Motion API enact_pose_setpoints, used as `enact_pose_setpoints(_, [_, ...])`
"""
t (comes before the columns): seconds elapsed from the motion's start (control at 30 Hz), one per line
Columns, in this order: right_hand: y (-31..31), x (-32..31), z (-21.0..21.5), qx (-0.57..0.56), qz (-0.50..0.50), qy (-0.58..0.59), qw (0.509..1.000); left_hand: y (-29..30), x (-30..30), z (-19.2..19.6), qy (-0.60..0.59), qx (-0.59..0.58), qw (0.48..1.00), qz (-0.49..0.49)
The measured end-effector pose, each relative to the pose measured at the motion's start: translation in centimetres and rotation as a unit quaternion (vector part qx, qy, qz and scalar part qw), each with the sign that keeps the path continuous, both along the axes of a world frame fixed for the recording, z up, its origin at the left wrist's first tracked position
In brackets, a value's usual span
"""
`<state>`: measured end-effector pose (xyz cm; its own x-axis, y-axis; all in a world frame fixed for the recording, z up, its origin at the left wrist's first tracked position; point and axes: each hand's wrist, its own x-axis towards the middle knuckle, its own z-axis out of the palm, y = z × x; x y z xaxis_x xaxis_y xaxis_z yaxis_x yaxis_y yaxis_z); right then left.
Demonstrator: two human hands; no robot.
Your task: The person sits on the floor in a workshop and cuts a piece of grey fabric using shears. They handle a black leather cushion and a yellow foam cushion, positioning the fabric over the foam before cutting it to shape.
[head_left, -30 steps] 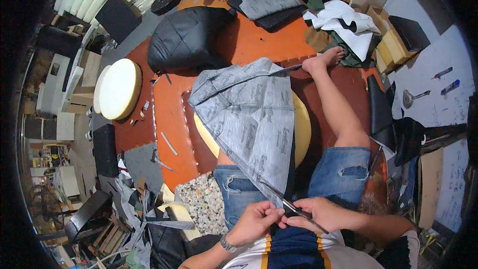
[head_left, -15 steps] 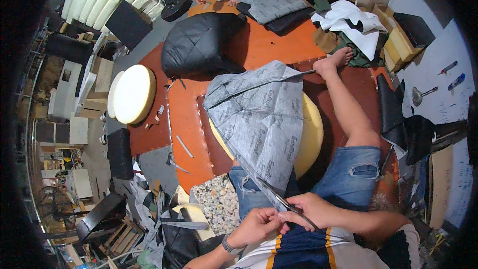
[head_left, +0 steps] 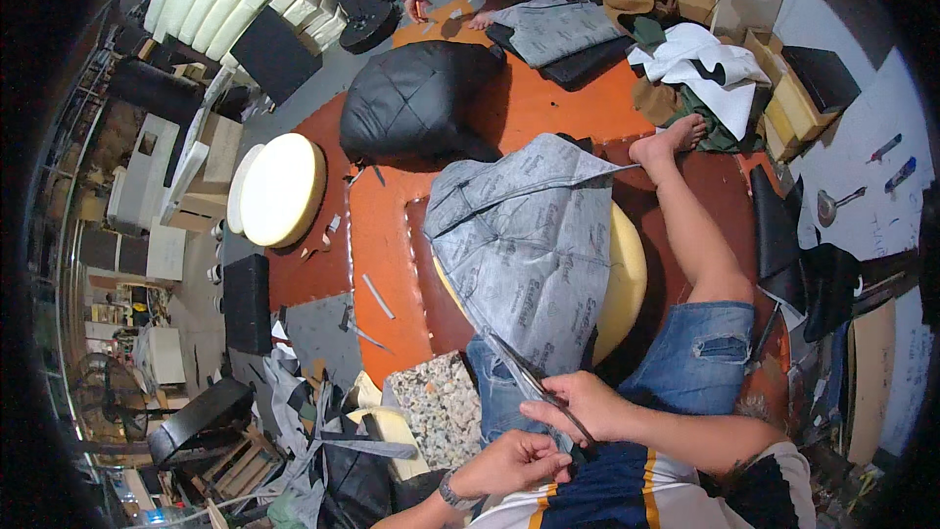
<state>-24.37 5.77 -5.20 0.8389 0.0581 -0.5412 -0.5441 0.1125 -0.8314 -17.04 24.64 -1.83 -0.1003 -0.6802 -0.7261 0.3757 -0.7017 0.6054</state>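
Grey printed fabric sheet lies draped over the round cream foam cushion ahead of me, its near corner running down my lap to my hands. My right hand is closed around the scissors, whose blades point up and leftward into the sheet's near edge. My left hand, just below and left of the right one, has its fingers curled together at the sheet's corner; I judge it pinches the cloth there, though the grip itself is partly hidden.

The sheet looks thin, light and limp, so I expect it to sag and slide unless held taut close beside the blades; the edge just ahead of the scissors seems the best hold. The cushion under it looks soft and would give under pressure.

Room is tight near my body: my denim-clad legs flank the hands. Left of my left hand lies a speckled foam block among grey scraps. Farther ahead, beyond the sheet, sits a black quilted seat cover on the orange floor mat, with bare mat between.
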Motion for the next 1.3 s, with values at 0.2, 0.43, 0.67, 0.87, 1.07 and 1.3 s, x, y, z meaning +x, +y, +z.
enact_pose_setpoints(0.2, [0.0, 2.5, -0.8, -0.021, 0.019, -0.022, 0.999, 0.0, 0.1, 0.8, 0.023, -0.036, 0.999, -0.012])
enact_pose_setpoints(0.43, [-0.6, 4.6, -0.3, 0.05, 0.02, 0.037, 0.998, -0.3, 0.4, 1.5, -0.015, -0.069, 0.997, -0.021])
enact_pose_setpoints(0.67, [-0.5, 7.2, -0.2, 0.055, 0.017, 0.06, 0.997, -0.9, 0.6, 1.5, -0.073, -0.188, 0.977, -0.075])
enact_pose_setpoints(0.87, [-0.1, 9.0, -0.5, 0.033, 0.011, 0.067, 0.997, -0.7, 0.4, 0.8, -0.091, -0.219, 0.97, -0.054])
enact_pose_setpoints(1.07, [0.7, 10.7, -1.7, -0.003, 0.003, 0.041, 0.999, -0.9, 0.8, 1.4, -0.141, -0.261, 0.95, -0.097])
enact_pose_setpoints(1.3, [0.8, 9.8, -2.7, -0.017, 0.016, -0.051, 0.998, 0.5, -0.6, 1.1, -0.135, -0.229, 0.96, -0.092])
